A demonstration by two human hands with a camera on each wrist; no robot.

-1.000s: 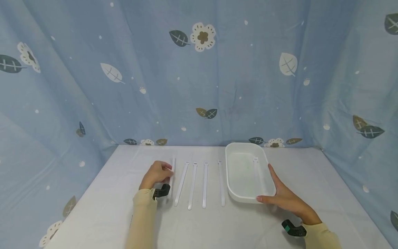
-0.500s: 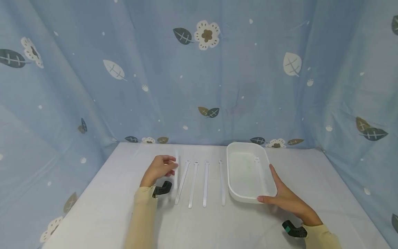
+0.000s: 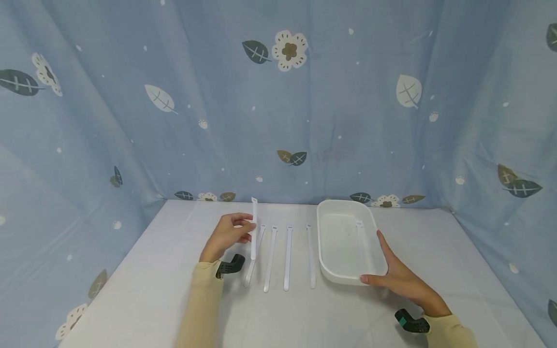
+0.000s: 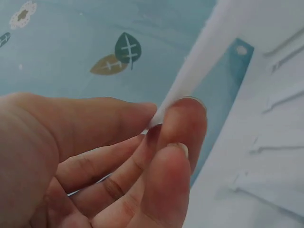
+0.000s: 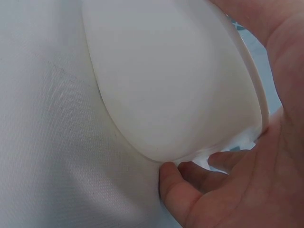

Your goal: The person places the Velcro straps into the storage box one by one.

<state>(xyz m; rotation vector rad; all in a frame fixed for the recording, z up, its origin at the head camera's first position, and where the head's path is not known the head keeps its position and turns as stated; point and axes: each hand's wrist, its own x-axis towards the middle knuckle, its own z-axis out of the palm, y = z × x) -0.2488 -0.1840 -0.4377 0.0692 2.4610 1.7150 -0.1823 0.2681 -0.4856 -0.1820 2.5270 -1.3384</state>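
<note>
Left hand (image 3: 227, 234) had its grip on a long, flat white strip with a squared head (image 3: 254, 241), pinched thumb to fingers, raised over the white cloth-covered table (image 3: 300, 319), left of the white rounded-rectangular tub (image 3: 337, 246). Four similar strips (image 3: 287, 261) lay left of the tub; a single strip (image 3: 359, 237) rested inside it, right side. Right hand (image 3: 402, 278) grasped the tub's near right corner, thumb at rim; fingertips seemed to reach its base, partly hidden.
</note>
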